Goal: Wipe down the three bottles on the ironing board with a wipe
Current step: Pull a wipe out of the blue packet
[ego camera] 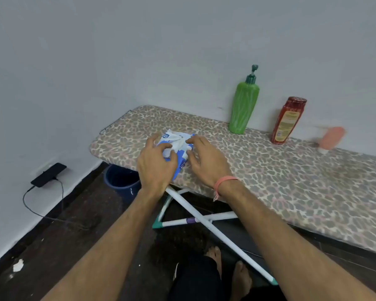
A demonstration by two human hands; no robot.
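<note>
Head view shows our left hand [154, 164] pressing the wipe pack [175, 148] down on the ironing board [269, 170] so it stays put, while our right hand [206, 161] pinches a white wipe [178, 141] at the top. Beyond and right of that grip stand the green bottle [244, 107], red bottle [288, 121] and, blurry, a pink bottle [331, 139].

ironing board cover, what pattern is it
Leopard-style spots, tan and grey, on the ironing board cover; head view.
</note>
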